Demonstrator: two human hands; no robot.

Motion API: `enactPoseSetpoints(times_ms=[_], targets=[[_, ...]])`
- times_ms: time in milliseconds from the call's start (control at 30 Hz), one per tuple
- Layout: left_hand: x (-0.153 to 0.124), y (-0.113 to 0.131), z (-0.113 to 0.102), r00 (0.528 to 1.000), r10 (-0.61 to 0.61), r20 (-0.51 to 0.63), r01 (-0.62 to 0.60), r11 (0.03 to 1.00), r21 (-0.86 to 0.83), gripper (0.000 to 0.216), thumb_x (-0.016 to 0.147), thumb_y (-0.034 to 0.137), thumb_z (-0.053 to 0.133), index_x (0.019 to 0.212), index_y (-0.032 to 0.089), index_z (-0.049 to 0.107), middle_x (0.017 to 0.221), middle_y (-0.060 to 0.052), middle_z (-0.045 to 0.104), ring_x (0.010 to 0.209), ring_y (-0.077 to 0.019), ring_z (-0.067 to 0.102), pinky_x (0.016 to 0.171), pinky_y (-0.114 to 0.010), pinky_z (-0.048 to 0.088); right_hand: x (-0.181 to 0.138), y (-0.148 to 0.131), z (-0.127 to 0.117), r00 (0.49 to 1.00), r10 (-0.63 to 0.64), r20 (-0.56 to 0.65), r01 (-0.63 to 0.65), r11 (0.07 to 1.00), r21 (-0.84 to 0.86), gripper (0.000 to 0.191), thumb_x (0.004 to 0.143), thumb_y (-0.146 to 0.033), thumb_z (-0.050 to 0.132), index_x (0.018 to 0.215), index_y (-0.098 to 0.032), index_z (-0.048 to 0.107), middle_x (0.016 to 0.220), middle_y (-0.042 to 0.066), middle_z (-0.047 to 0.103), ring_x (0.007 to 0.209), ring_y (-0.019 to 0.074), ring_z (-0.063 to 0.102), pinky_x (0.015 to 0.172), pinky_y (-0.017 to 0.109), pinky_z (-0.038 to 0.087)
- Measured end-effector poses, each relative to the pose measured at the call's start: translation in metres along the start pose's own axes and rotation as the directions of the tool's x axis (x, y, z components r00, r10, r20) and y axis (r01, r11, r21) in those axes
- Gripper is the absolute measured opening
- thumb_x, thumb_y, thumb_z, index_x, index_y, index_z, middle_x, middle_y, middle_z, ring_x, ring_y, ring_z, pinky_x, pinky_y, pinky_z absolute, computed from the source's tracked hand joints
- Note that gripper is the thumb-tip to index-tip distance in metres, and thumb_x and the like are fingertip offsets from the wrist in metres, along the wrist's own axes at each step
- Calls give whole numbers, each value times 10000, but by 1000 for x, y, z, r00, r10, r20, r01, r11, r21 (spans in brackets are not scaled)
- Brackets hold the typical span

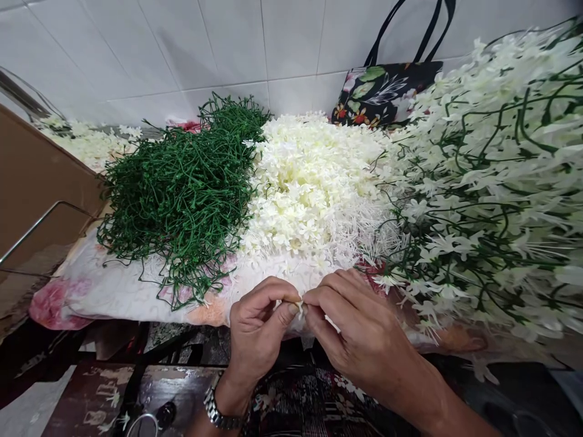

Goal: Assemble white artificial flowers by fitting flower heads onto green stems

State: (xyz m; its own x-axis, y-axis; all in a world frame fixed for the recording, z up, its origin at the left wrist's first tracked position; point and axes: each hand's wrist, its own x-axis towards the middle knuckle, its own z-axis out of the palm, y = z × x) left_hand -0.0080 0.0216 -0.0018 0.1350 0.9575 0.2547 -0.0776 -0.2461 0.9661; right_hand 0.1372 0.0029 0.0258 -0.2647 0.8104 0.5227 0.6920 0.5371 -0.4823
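Note:
Close together at the table's front edge, my left hand (259, 328) and my right hand (359, 328) both pinch a small white artificial flower piece (300, 306) between thumb and fingertips. The fingers hide most of it, so its exact shape cannot be made out. Just beyond my hands lies a heap of white artificial blossoms (300, 182), with thin white stamen-like strands (371, 227) at its right front. Left of the blossoms is a tangled pile of green plastic stems (177, 194). On the right rises a large mass of white flowers on green stems (496, 200).
A floral cloth (122, 294) covers the table. At the left edge stands a cardboard box (45, 164) with a metal wire (36, 224) before it. A black floral handbag (382, 94) rests against the tiled wall (228, 48). Below left is a worn brown wooden surface (86, 403).

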Motion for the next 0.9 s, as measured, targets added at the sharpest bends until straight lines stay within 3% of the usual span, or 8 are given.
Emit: enactPoseSetpoints(times_ms=[167,267,333,433,633,700,800,900], targets=[[0,1,4,997,79,-9,-78,995,65,102,780,105,638,747,187,689,674,-5,616,647,-125,562,599,-220,443,-3,2,3,1000,17,-18,-16,999,41,214,887,-82,425,733,-144,559,657,23,484,651,157,430,631,310,348],[-3,-3,4,999,9,-37,-10,1000,-23,58,788,154,652,757,189,687,688,-11,618,656,-131,563,605,-225,446,-6,3,2,999,36,-24,-34,994,101,151,892,-102,446,800,-150,556,681,24,524,666,156,467,626,300,380],[-7,-5,4,996,-52,-76,45,995,-84,38,792,199,661,764,191,685,703,-14,619,656,-134,563,591,-226,444,-8,3,0,998,60,-9,-59,990,125,93,890,-163,485,948,-140,553,781,47,573,739,170,512,663,307,422],[-16,-5,4,994,-57,-88,51,997,-66,37,796,187,656,775,197,684,720,-13,624,673,-134,564,603,-225,443,-13,4,-1,998,53,29,-57,985,161,293,876,-224,534,1145,-113,501,983,107,592,911,200,546,751,322,469],[-36,0,5,999,-34,-40,34,999,-5,79,808,122,623,790,183,668,686,-15,615,647,-129,563,596,-227,451,-25,3,4,1000,-17,21,10,953,301,105,862,-74,523,908,-149,580,712,27,580,660,132,523,584,251,447],[-38,3,2,999,-32,-3,32,998,55,78,810,118,611,788,172,664,677,-19,619,627,-129,571,572,-223,453,-30,3,4,1000,-12,10,9,952,304,119,846,-50,527,903,-142,576,701,27,571,654,125,521,574,242,442],[-35,5,-8,996,78,42,-86,967,238,124,818,77,561,802,166,646,689,-22,623,639,-133,588,569,-225,462,-35,9,2,999,29,13,-32,958,286,120,839,-39,520,881,-141,566,708,26,559,666,117,527,582,230,439],[-23,4,-19,972,235,20,-207,808,552,169,808,24,528,817,164,623,715,-21,615,664,-131,577,586,-234,452,-37,18,-3,997,71,5,-70,974,217,107,843,-48,524,859,-149,555,714,21,553,670,112,527,596,229,433]])
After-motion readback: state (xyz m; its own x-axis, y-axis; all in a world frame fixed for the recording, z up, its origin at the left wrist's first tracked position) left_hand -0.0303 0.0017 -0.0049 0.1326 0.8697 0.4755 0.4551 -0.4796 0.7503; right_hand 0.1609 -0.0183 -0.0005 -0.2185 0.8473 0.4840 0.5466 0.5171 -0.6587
